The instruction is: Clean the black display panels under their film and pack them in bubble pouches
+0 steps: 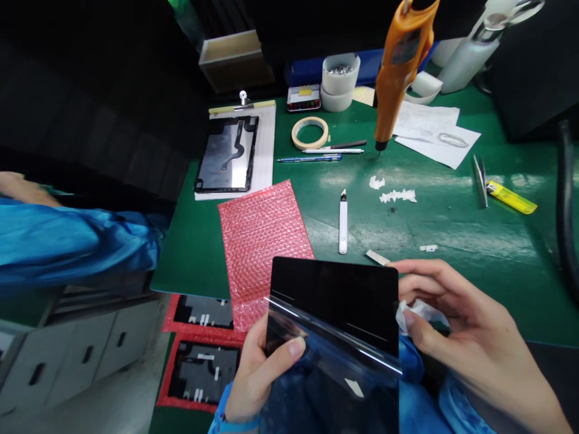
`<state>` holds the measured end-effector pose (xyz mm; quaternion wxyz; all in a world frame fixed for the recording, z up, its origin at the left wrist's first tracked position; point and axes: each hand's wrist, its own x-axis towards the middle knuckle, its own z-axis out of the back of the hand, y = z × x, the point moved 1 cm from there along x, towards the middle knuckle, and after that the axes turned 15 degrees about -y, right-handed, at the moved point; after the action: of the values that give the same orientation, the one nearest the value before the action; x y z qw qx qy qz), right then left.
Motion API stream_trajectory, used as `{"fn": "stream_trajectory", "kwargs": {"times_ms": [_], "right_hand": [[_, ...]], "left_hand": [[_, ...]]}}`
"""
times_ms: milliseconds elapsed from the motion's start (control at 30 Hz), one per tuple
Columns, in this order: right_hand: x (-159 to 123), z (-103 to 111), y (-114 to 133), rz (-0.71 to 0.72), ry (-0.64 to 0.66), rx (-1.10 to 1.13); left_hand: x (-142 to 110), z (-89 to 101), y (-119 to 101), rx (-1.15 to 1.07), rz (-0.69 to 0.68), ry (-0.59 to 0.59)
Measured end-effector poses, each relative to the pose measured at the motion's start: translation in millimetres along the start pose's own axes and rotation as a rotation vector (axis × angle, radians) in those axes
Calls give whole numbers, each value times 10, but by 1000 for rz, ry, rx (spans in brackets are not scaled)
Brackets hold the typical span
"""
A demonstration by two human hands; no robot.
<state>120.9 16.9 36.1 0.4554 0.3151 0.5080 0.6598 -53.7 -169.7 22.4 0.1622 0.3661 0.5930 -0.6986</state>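
A black glass tablet screen [335, 295] is tilted up in front of me. Clear film [330, 367] covers its lower part, lifted in a shiny fold across the middle. My left hand [266, 367] grips the screen's left edge, thumb on the film. At the right edge my right hand [456, 319] pinches a crumpled white wipe [420, 313] between thumb and fingers, close against the screen's side. A red bubble-wrap bag [262, 229] lies flat behind the screen. Beyond it is a white craft knife [343, 226], blade pointing away.
A clipboard bears a tablet part [228, 154]. Masking tape [310, 132], pens [310, 158] and white pots [339, 84] stand behind. An orange electric screwdriver [400, 72] hangs overhead. Tweezers [480, 181] and a yellow cutter [511, 198] lie right. At left is another person's sleeve [67, 241].
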Motion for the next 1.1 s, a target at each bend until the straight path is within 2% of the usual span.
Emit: {"fn": "stream_trajectory", "kwargs": {"times_ms": [167, 300, 467, 733, 967, 1100], "right_hand": [[48, 17, 103, -56, -71, 23], [70, 53, 92, -60, -72, 17], [83, 92, 53, -121, -90, -98], [57, 126, 8, -89, -137, -167], [106, 25, 149, -147, -79, -41], [125, 44, 118, -112, -45, -28]], "left_hand": [[-16, 11, -8, -2, -19, -16], [-29, 40, -2, 54, -26, 10], [-56, 44, 9, 48, -42, -42], [-81, 22, -2, 96, -73, -35], [-86, 20, -6, 108, -69, -26], [-70, 14, -18, 99, -53, -8]]}}
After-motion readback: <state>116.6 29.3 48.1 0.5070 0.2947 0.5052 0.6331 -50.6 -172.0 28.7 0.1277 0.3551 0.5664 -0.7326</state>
